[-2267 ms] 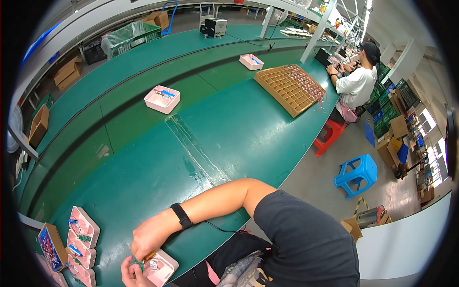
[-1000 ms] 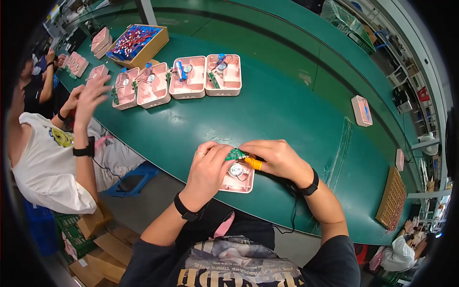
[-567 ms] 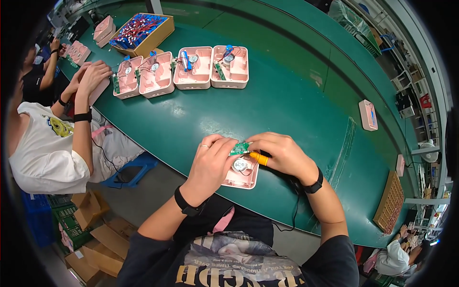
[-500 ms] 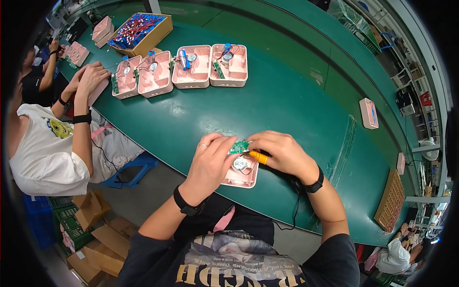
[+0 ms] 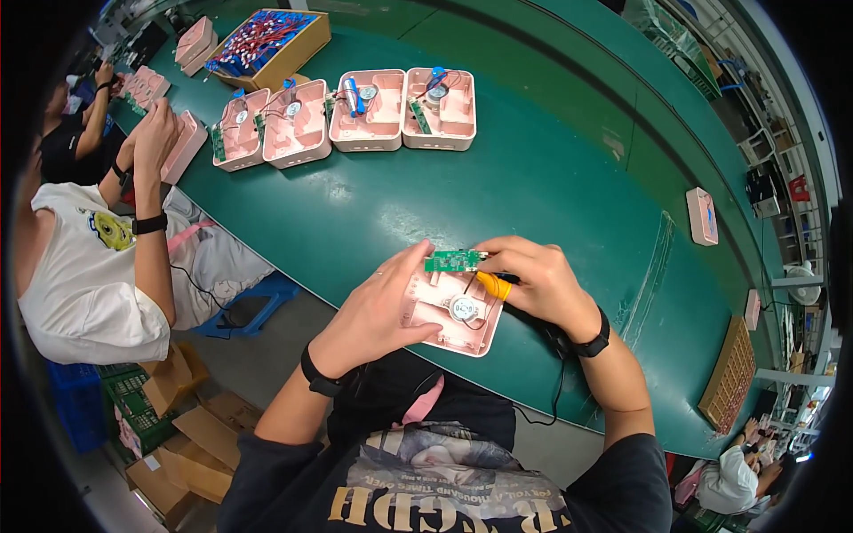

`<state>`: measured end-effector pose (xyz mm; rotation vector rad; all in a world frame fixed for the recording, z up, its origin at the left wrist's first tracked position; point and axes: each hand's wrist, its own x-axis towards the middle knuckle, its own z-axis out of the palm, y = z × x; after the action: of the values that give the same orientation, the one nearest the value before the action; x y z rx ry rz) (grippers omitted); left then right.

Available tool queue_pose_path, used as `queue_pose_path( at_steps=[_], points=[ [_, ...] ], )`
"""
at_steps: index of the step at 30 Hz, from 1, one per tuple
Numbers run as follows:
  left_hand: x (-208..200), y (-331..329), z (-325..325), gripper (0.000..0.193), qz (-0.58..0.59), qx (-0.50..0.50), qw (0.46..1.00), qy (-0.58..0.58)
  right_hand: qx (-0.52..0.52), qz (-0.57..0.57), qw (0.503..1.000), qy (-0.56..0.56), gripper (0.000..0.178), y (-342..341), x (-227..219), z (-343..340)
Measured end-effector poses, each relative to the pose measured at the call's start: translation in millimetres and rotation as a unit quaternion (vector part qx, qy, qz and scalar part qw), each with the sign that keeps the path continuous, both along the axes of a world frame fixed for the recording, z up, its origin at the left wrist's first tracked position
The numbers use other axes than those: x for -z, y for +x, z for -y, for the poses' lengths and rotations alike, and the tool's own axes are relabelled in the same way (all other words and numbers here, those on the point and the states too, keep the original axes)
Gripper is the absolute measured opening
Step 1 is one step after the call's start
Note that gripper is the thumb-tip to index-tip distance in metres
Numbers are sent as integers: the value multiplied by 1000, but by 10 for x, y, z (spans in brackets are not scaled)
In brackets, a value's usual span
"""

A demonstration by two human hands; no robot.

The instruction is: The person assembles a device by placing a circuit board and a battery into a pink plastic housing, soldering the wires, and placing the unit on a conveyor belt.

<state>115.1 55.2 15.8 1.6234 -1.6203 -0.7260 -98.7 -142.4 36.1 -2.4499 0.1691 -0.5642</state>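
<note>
Our two bare hands worked over an open-topped pink box that lay near the edge of the green bench. Our right hand had its grip closed on the right end of a green circuit board, held above the box's far side. A yellow piece showed at the right fingers; whether it was worn or held, we could not tell. Our left hand had its grip wide, thumb over the near left part of the box and fingers along its left side, the tips just beside the board's left end. We could not make out whether they touched it. Inside the box sat a wired silver disc. Black bands circled both our wrists.

Farther along the bench, four more pink boxes stood side by side, holding boards, discs and blue cylinders. A carton full of blue and red wired parts stood behind them. To our left, a co-worker in a white top sat at the bench, while a divided cardboard tray lay well off to our right.
</note>
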Motion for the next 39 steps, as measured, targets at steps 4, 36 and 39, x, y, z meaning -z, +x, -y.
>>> queue_pose_path(
  at_steps=[4, 36, 39],
  points=[
    [8, 46, 15, 102, 18, 17, 1000, -17, 17, -9, 1000, 22, 17, 17, -71, 30],
    [163, -141, 60, 44, -68, -129, 982, -121, 10, -70, 997, 14, 23, 125, -163, -269],
    [162, -149, 59, 41, -35, -119, 983, -137, 29, -87, 995, 42, 22, 133, -159, -282]
  ],
)
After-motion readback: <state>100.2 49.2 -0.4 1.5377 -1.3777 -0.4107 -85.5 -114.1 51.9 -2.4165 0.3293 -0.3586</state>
